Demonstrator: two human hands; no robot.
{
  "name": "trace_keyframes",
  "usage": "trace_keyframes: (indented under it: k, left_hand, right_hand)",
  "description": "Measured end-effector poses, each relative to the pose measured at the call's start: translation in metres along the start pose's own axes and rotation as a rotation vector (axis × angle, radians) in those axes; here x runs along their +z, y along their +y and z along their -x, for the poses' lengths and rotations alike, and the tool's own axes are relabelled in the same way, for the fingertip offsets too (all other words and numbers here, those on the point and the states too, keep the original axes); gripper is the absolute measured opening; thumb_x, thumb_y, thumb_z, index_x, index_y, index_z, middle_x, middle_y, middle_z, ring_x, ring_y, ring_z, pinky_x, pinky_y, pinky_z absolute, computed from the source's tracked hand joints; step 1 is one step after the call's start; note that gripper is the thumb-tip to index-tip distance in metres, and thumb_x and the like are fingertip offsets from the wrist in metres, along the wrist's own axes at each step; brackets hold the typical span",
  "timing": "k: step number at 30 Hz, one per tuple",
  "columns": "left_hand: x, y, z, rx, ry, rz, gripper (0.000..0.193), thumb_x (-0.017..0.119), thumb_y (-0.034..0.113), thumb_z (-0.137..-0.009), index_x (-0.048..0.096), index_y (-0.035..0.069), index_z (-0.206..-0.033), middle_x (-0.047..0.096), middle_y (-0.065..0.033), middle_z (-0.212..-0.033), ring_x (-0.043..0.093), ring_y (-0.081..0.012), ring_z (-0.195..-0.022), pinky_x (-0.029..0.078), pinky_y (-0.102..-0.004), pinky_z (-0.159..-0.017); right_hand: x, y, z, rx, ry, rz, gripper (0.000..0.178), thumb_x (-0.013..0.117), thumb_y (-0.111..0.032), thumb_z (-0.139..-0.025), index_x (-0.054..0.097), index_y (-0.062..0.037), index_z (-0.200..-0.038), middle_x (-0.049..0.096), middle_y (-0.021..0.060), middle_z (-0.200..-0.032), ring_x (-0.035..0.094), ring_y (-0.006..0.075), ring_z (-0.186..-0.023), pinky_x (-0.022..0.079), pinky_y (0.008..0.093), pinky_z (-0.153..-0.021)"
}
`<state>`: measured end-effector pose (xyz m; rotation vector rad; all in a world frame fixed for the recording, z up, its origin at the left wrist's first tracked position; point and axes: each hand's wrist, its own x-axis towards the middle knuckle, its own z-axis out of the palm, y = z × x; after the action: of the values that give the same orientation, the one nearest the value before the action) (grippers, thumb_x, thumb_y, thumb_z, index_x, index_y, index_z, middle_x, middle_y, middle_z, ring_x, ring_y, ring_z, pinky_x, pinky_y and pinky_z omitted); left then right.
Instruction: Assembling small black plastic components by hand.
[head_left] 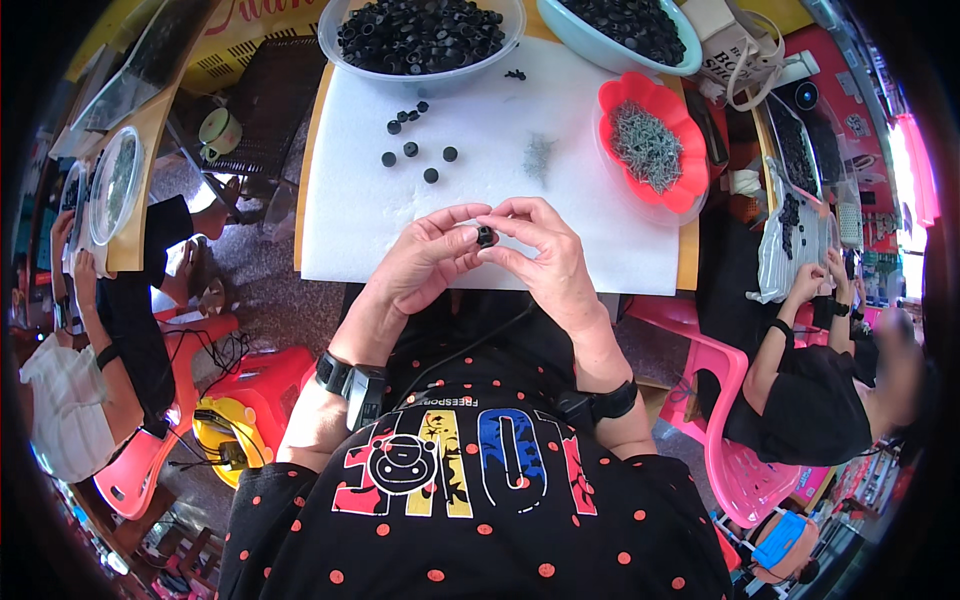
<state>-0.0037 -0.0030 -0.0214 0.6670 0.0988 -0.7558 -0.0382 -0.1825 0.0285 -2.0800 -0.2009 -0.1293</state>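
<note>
Between my two hands, close to the near edge of the white foam sheet, is a small round black plastic cap (486, 237). Thumb and fingers of my left hand (425, 258) pinch it from one side. The fingertips of my right hand (548, 258) close on its other side and partly cover it. Farther up the sheet lie several loose black caps (431, 176) and smaller black pieces (403, 117). A little pile of thin silver screws or pins (538, 157) sits right of them. More of these fill a red flower-shaped bowl (612, 95).
A clear tub (332, 50) of black parts stands at the far left of the table, a pale blue basin (560, 42) of them at the far right. Co-workers sit at side tables, their hands (815, 280) at work. Pink chairs (728, 400) flank me.
</note>
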Motion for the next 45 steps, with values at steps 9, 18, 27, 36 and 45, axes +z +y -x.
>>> trace_keyframes:
  k: [9, 18, 27, 36, 45]
  left_hand:
    - [0.004, 0.002, 0.001, -0.107, -0.023, 0.023, 0.043, 0.066, 0.011, -0.088, 0.049, 0.0, -0.126, 0.062, -0.0102, -0.107, 0.063, -0.016, -0.097, 0.054, -0.0265, -0.084]
    - [0.006, 0.007, 0.001, -0.122, -0.025, 0.005, 0.043, 0.067, 0.011, -0.087, 0.049, -0.001, -0.125, 0.062, -0.0106, -0.108, 0.064, -0.0158, -0.094, 0.055, -0.0283, -0.085]
    - [0.005, 0.001, 0.0, -0.117, 0.005, 0.029, 0.05, 0.068, 0.011, -0.087, 0.046, -0.004, -0.129, 0.061, -0.0107, -0.109, 0.062, -0.0151, -0.096, 0.053, -0.0267, -0.083]
    - [0.0, -0.002, -0.002, -0.14, -0.007, 0.063, 0.04, 0.064, 0.013, -0.09, 0.051, -0.003, -0.125, 0.061, -0.0067, -0.103, 0.062, -0.0113, -0.087, 0.052, -0.0238, -0.076]
    - [0.003, -0.001, -0.001, -0.105, -0.032, 0.054, 0.038, 0.063, 0.015, -0.091, 0.053, -0.002, -0.123, 0.062, -0.0058, -0.101, 0.062, -0.011, -0.086, 0.051, -0.0225, -0.075]
  right_hand:
    - [-0.004, 0.012, 0.0, -0.077, -0.119, -0.101, 0.028, 0.074, -0.008, -0.075, 0.067, -0.0033, -0.102, 0.063, 0.0071, -0.105, 0.058, 0.0235, -0.103, 0.049, 0.0332, -0.087]
    - [-0.003, 0.008, -0.002, -0.093, -0.139, -0.038, 0.028, 0.075, -0.013, -0.073, 0.067, -0.0046, -0.099, 0.063, 0.0069, -0.103, 0.057, 0.0246, -0.1, 0.048, 0.035, -0.087]
    - [0.003, 0.012, -0.002, -0.171, -0.071, 0.055, 0.027, 0.075, -0.012, -0.072, 0.065, -0.0032, -0.096, 0.064, 0.0071, -0.1, 0.059, 0.0256, -0.096, 0.048, 0.035, -0.085]
    - [0.011, 0.019, -0.001, -0.239, 0.014, 0.114, 0.027, 0.075, -0.012, -0.072, 0.065, -0.0016, -0.094, 0.064, 0.0068, -0.099, 0.059, 0.0253, -0.096, 0.048, 0.0351, -0.085]
    - [0.007, 0.012, -0.001, -0.179, -0.019, 0.051, 0.027, 0.074, -0.016, -0.075, 0.066, -0.0023, -0.097, 0.063, 0.0065, -0.1, 0.058, 0.0241, -0.096, 0.047, 0.035, -0.085]
